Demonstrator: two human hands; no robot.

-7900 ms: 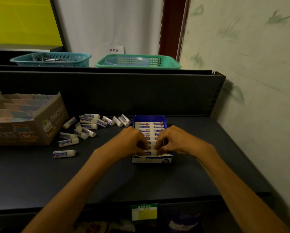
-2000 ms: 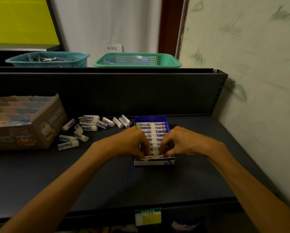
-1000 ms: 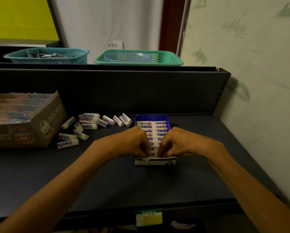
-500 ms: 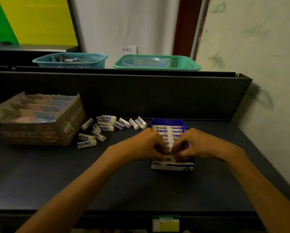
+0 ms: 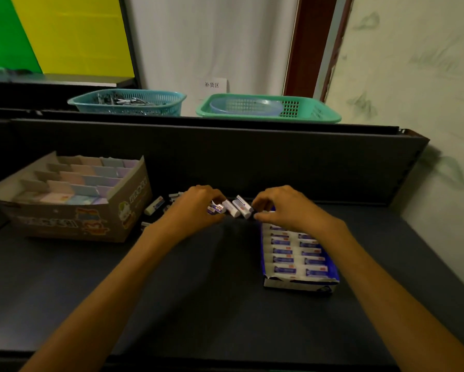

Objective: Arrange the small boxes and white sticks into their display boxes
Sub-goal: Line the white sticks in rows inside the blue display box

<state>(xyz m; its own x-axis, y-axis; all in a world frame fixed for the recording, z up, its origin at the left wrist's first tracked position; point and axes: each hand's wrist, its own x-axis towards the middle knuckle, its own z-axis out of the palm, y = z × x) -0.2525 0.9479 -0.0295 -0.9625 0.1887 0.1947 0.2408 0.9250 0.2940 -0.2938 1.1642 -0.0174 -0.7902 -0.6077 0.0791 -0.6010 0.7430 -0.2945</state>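
Observation:
The blue display box (image 5: 298,285) stands on the dark shelf at the right, holding two rows of white sticks with blue labels. My left hand (image 5: 193,210) and my right hand (image 5: 284,208) are over the loose pile just beyond the box's far left corner. Curled left fingers grip a white stick (image 5: 216,209). My right fingertips pinch the end of another white stick (image 5: 243,208), and a third stick (image 5: 230,208) lies between them. More loose sticks (image 5: 154,205) lie behind my left hand, partly hidden.
A cardboard display box (image 5: 102,221) with rows of pastel small boxes sits at the left. The shelf's dark back panel (image 5: 225,157) rises behind. Above it stand a teal basket (image 5: 128,104) and a green basket (image 5: 306,111). A wall closes the right side.
Both hands left the near end of the blue box and moved to the loose sticks at its far left. The view has shifted, so the box now sits further right.

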